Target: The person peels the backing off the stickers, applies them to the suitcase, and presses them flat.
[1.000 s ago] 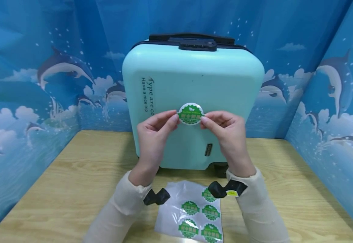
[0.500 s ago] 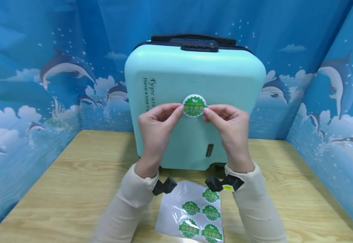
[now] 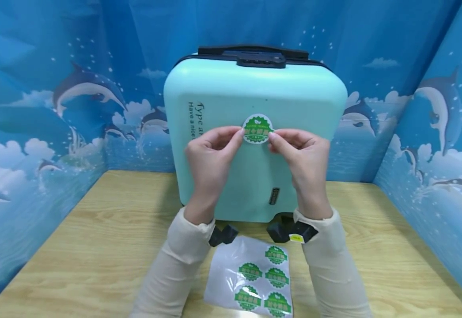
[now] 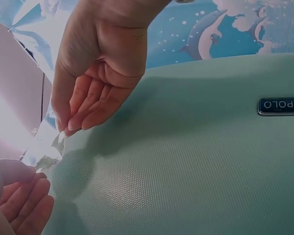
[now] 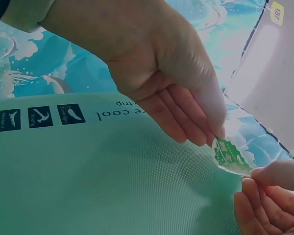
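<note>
Round green-and-white sticker (image 3: 257, 128) before mint hard-shell suitcase (image 3: 251, 176)
Grips pinch it closely, likely for steadiness: left hand (image 3: 210, 161) nine o'clock, right hand (image 3: 308, 161) three.

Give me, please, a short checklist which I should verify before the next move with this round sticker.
1. Left grip pinching the edge of the sticker: ok.
2. Right grip pinching the opposite edge: ok.
3. Printed side facing away from the suitcase: ok.
4. Sticker flat: not ok, it bends in the right wrist view.
5. Suitcase standing on the table: ok.
6. Sticky back clean: cannot tell.
</note>
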The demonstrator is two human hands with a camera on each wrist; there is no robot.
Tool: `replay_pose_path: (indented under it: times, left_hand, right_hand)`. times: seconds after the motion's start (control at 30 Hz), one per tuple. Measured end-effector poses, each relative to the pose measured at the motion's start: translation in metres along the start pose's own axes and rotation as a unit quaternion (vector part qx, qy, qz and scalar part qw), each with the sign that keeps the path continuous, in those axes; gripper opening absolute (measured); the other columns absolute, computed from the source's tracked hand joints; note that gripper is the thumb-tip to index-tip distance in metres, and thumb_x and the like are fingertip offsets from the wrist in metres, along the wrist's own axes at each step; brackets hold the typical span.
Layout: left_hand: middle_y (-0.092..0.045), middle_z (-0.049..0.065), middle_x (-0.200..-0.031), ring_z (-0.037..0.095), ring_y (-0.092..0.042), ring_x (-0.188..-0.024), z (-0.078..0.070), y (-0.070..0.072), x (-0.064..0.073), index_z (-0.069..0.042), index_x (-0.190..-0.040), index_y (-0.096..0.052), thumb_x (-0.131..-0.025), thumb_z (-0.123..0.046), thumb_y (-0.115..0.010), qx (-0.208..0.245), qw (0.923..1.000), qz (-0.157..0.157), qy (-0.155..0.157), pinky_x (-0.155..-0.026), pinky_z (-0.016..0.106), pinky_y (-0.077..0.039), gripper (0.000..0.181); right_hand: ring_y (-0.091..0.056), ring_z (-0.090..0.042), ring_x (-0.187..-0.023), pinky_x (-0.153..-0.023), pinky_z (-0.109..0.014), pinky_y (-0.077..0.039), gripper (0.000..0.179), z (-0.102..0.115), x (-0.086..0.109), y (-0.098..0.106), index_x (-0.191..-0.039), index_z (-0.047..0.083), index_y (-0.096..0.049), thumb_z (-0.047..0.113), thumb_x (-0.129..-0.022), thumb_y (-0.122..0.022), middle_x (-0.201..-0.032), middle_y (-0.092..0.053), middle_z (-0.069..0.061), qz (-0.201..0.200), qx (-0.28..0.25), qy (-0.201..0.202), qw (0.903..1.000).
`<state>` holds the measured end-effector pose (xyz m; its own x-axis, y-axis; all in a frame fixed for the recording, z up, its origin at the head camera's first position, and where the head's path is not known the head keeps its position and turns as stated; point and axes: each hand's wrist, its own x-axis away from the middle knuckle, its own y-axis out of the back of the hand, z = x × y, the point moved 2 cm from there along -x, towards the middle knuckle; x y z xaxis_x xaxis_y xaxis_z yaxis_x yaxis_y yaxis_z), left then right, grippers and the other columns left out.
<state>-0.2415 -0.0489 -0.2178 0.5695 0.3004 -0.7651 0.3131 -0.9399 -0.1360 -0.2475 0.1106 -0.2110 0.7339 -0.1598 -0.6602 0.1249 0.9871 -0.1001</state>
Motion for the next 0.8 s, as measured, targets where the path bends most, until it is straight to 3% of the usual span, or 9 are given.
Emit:
replay_pose_path:
  times: [0.53, 0.8]
  left_hand:
    - [-0.073, 0.007, -0.083, 0.009, -0.066, -0.065, 0.0017, -0.0082, -0.0026, -0.001, -0.089, -0.074, -0.084, -0.013, -0.072, 0.007, 0.9999, -0.003, -0.013, -0.051, 0.022, -0.049, 0.013]
    - [-0.073, 0.007, -0.085, 0.009, -0.066, -0.067, 0.0017, -0.0079, -0.0046, -0.002, -0.09, -0.073, -0.084, -0.014, -0.072, 0.003, 0.9999, -0.008, -0.011, -0.054, 0.024, -0.052, 0.014]
  right_hand:
    - [-0.067, -0.017, -0.064, -0.068, -0.03, -0.057, 0.019, 0.0007, -0.0038, 0.0004, -0.089, -0.005, -0.072, 0.012, -0.079, -0.076, -0.078, -0.072, -0.006, -0.02, 0.018, 0.013, 0.9996]
    - [-0.067, -0.017, -0.065, -0.069, -0.029, -0.057, 0.021, 0.0018, -0.0038, -0.0022, -0.089, -0.004, -0.072, 0.014, -0.08, -0.076, -0.076, -0.072, -0.002, -0.022, 0.026, 0.016, 0.9993]
